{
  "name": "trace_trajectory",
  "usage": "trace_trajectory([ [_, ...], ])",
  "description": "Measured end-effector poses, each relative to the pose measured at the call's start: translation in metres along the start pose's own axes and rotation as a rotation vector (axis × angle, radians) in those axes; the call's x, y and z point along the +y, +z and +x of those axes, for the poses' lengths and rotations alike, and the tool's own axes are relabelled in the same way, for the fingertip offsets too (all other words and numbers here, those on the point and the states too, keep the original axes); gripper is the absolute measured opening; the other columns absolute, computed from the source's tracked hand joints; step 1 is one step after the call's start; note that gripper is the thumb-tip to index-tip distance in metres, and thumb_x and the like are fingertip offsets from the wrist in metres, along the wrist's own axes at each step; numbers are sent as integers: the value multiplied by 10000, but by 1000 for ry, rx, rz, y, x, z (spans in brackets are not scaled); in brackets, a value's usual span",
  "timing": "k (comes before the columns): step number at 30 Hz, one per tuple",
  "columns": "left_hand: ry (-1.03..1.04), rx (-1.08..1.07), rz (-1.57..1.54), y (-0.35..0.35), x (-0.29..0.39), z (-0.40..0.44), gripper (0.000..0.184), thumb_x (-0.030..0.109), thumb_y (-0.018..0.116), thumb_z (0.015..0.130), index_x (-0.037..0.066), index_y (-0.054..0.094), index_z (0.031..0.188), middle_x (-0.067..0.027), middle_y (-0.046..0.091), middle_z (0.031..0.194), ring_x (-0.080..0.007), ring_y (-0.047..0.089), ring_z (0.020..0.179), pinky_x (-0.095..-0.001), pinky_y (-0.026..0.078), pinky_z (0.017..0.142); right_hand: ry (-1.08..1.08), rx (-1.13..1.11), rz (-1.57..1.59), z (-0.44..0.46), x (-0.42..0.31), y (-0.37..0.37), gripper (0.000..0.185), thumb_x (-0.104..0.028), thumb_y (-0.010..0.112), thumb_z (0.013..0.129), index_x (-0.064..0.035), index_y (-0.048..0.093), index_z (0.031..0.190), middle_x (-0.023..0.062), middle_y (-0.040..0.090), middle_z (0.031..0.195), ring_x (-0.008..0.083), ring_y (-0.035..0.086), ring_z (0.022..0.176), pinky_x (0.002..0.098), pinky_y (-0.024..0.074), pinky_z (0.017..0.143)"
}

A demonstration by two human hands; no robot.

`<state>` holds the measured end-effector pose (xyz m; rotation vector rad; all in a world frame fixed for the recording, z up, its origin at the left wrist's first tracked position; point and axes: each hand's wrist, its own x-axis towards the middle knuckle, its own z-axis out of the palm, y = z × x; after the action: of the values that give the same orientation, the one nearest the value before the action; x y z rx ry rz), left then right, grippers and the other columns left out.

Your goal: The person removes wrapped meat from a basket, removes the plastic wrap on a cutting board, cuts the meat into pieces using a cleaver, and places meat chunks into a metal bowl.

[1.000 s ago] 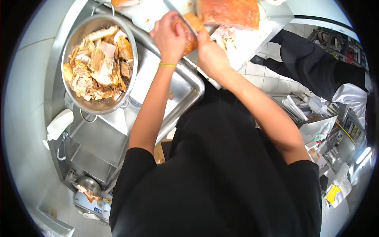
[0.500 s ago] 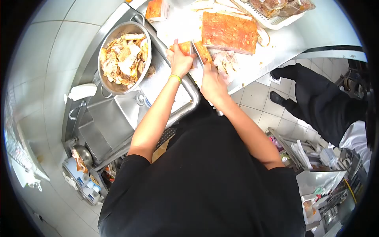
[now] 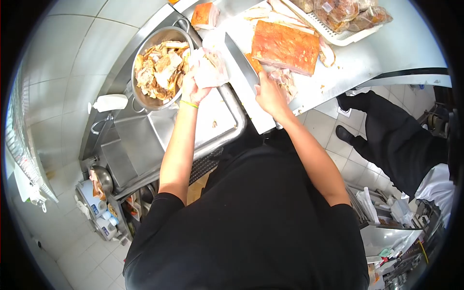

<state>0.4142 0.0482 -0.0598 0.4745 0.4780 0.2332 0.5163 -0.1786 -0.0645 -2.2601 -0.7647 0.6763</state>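
My left hand (image 3: pixel 192 90) is closed on a pale piece of meat (image 3: pixel 209 69), lifted beside the right rim of a metal bowl (image 3: pixel 137 92) of meat pieces (image 3: pixel 162 67). The handle of a wide-bladed knife (image 3: pixel 240 58) is in my right hand (image 3: pixel 270 94), its blade over the white cutting board (image 3: pixel 254 113). Against the blade's right side lies a narrow brown-skinned strip (image 3: pixel 252 62). Just beyond it sits a large slab with orange-brown skin (image 3: pixel 285 47), with pale scraps (image 3: pixel 284 82) below it. A smaller skin-topped block (image 3: pixel 205 15) rests farther back.
A white basket (image 3: pixel 338 39) holds packed meat at the back right. The steel sink (image 3: pixel 137 140) is at the left, with a white bottle (image 3: pixel 110 102) beside it. At the right stands another person (image 3: pixel 391 140) in dark clothes. Shelving lies lower right.
My left hand has moved left from the board towards the bowl and now holds a pale piece. The knife stays in my right hand. The camera view has shifted, showing more of the basket.
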Motion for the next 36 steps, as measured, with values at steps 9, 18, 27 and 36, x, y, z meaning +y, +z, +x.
trace_trajectory([
  [9, 664, -56, 1282, -6, -28, 73, 387, 119, 743, 781, 77, 577, 1128, -128, 557, 1140, -299, 503, 1158, -400, 387, 1009, 39, 159, -30, -6, -43, 2, 283, -67, 550, 883, 35, 416, 1111, 295, 620, 727, 475, 619, 709, 565, 470, 656],
  [18, 754, 97, 1582, 13, -30, 79, 211, 160, 684, 812, 91, 640, 1007, -119, 543, 952, -325, 571, 920, -399, 471, 800, 153, 155, -124, -14, -89, -13, 260, -39, 541, 882, 24, 403, 1093, 300, 602, 684, 492, 603, 698, 567, 448, 644],
  [27, 851, 72, 1713, 12, -32, 77, 190, 161, 652, 825, 156, 656, 1014, -84, 531, 997, -288, 567, 926, -410, 505, 720, 125, 103, -160, -10, -102, -28, 254, -29, 541, 886, 15, 397, 1090, 305, 585, 674, 513, 584, 717, 574, 421, 672],
  [36, 883, 25, 1770, 13, -32, 79, 226, 118, 640, 819, 114, 649, 1044, -77, 586, 1013, -306, 576, 953, -395, 489, 811, 97, -11, -187, -16, -107, -48, 342, 50, 568, 731, 69, 430, 1044, 310, 631, 763, 475, 637, 800, 531, 500, 720],
])
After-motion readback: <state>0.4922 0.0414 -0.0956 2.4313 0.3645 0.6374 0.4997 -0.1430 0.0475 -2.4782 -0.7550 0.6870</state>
